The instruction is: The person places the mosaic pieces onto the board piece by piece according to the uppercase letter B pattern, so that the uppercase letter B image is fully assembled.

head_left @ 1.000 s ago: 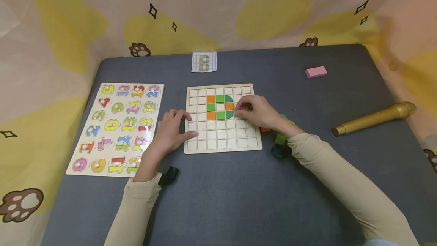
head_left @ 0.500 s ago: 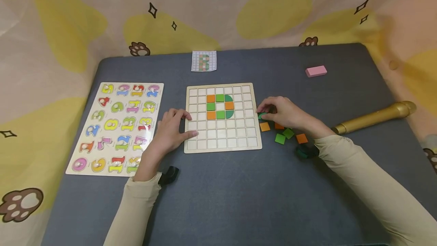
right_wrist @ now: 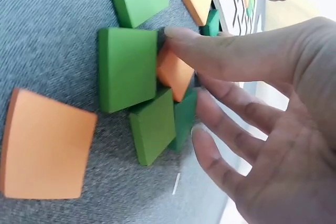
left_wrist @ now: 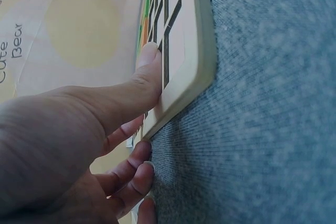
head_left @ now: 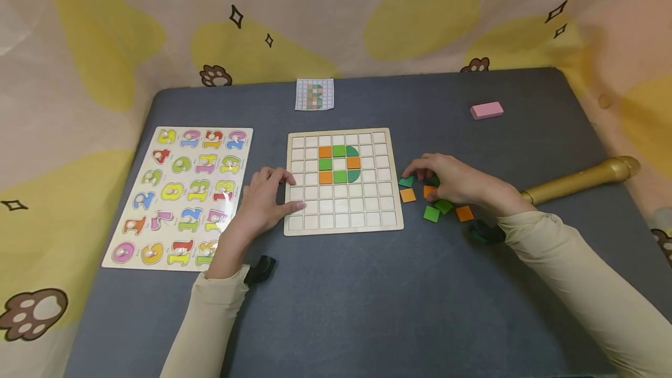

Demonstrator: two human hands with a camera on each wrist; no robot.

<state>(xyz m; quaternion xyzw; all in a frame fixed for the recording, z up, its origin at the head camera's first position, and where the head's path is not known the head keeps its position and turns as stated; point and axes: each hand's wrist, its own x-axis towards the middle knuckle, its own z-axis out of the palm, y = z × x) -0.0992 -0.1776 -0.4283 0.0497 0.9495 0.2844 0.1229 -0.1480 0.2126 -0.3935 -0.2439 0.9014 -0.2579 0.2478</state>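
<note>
My left hand (head_left: 266,197) rests at the left edge of a pale wooden grid board (head_left: 341,223), its thumb (left_wrist: 139,80) lying on the top and other fingers beside the edge. Orange, green and dark green pieces (head_left: 339,177) form a closed ring in the grid. Right of the board, my right hand (head_left: 446,179) hovers low over loose pieces, thumb and fingers spread around an orange square tile (right_wrist: 176,72). A dark green piece (right_wrist: 184,116) lies by its fingertips. Green square tiles (right_wrist: 128,69) and another orange tile (right_wrist: 47,145) lie nearer the wrist.
A number puzzle board (head_left: 178,203) lies left of the grid board. Behind stands a small patterned card (head_left: 314,94) flat on the table. A pink block (head_left: 486,111) and a gold microphone (head_left: 583,181) lie to the right.
My right hand has moved from the ring on the board rightward to the loose pieces, and a dark green piece by the board's edge is uncovered. The left hand stays put.
</note>
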